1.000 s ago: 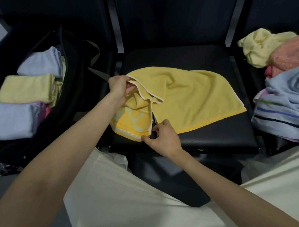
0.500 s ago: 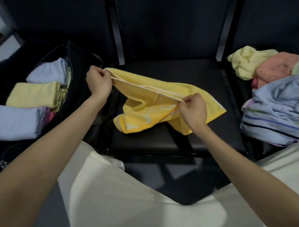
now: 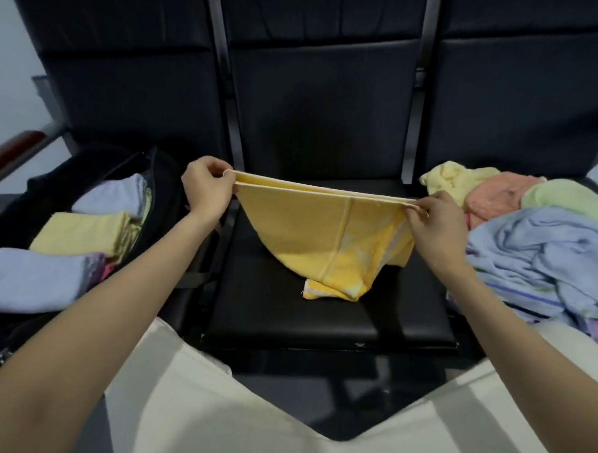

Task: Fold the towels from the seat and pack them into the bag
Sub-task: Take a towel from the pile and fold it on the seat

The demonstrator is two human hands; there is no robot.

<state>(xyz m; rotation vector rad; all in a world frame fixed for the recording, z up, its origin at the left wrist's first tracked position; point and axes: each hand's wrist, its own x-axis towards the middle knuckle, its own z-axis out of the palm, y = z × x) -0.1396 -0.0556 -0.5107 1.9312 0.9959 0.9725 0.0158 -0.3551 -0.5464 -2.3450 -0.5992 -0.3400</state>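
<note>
Stretching the yellow towel (image 3: 324, 234) doubled above the middle seat (image 3: 321, 316), left hand (image 3: 205, 188) and right hand (image 3: 431, 220) pinch its top corners shut. Its bunched tail drags near the seat's right edge; lowered unevenly, the fold would likely crease.

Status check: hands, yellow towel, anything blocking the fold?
Left hand and right hand each pinch a top corner. Yellow towel stretched, tail on middle seat. Nothing in the way.
</note>
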